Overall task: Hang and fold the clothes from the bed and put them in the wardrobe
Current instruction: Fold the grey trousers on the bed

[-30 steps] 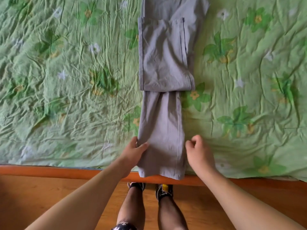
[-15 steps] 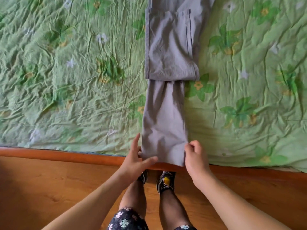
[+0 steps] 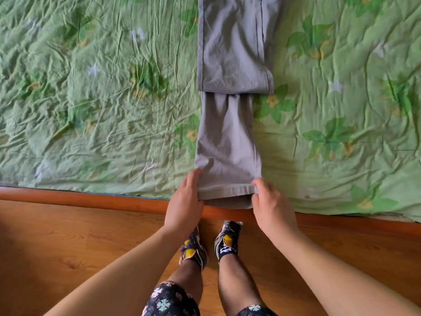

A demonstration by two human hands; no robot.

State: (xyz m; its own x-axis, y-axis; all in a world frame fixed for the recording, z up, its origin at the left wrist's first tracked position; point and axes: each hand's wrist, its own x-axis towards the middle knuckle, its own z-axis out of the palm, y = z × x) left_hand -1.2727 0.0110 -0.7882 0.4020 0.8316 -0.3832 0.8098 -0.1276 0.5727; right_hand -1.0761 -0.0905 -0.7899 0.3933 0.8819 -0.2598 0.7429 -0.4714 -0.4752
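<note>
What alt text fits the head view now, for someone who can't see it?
The left hand and right hand grip the hem corners of grey trousers, lying lengthwise and partly folded on a green floral bedspread at the bed's near edge. The person's shoes stand on the wooden floor below.

No readable text, label or number shows on the trousers (image 3: 227, 142) or bedspread (image 3: 91, 110).

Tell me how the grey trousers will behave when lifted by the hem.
Probably floppy: the grey trousers lie flat and creased on the bedspread, so the unheld length would likely sag. Likely light: the left hand and right hand hold the hem by its corners alone. The folded-over upper part might slip open if tugged.
</note>
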